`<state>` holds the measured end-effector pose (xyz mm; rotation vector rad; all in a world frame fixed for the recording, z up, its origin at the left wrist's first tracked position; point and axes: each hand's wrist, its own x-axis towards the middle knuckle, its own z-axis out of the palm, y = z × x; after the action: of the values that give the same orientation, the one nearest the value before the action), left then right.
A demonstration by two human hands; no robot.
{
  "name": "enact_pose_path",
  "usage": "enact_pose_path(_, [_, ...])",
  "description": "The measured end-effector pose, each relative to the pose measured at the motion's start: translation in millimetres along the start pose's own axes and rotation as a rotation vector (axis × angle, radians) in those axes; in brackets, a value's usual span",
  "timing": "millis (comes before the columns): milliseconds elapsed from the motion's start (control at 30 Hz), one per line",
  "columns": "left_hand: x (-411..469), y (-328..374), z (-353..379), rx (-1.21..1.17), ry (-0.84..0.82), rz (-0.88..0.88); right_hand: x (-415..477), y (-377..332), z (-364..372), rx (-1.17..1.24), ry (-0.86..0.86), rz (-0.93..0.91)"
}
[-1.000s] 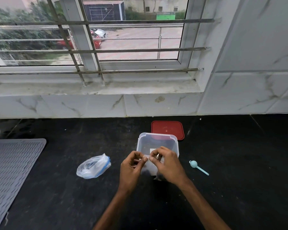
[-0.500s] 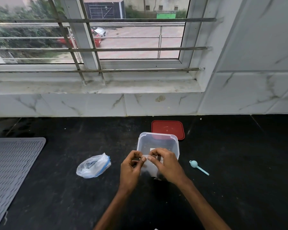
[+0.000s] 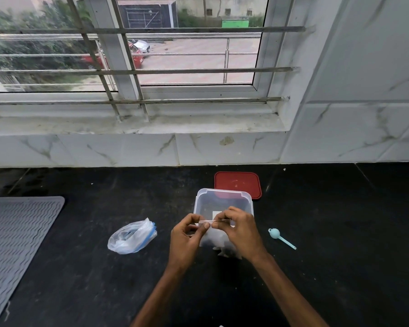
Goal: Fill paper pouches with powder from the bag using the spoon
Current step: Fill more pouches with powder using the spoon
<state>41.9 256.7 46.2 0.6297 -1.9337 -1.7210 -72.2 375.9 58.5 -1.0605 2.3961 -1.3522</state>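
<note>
My left hand (image 3: pixel 187 239) and my right hand (image 3: pixel 240 232) both pinch the top edge of a small translucent pouch (image 3: pixel 210 239), held upright just in front of a clear plastic container (image 3: pixel 222 197). The pouch's lower part shows between my hands. A white paper piece lies inside the container, partly hidden by my right fingers. A crumpled clear plastic bag (image 3: pixel 131 237) with a blue strip lies on the black counter to the left of my hands. A small light-blue spoon (image 3: pixel 280 237) lies on the counter to the right, untouched.
A red lid (image 3: pixel 237 185) lies flat behind the container. A grey ribbed mat (image 3: pixel 17 244) covers the counter's left side. A white marble wall and a barred window sill (image 3: pixel 137 123) bound the counter at the back.
My hands stay pinched on the pouch's top edge with only slight finger shifts. Bag, spoon and container have not moved.
</note>
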Motion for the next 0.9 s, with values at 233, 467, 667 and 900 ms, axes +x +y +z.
enact_pose_path(233, [-1,0,0,-0.023,0.008,-0.035,0,5,-9,0.005,0.009,0.123])
enact_pose_path(467, [9,8,-6,-0.092,-0.016,-0.024,4,5,-15,-0.139,0.011,0.035])
enact_pose_path(667, [29,13,0,-0.049,-0.084,0.073,15,-7,-32,-0.354,-0.092,-0.102])
enact_pose_path(900, [38,7,-21,0.150,0.061,0.009,59,-6,-24,-0.529,0.024,-0.152])
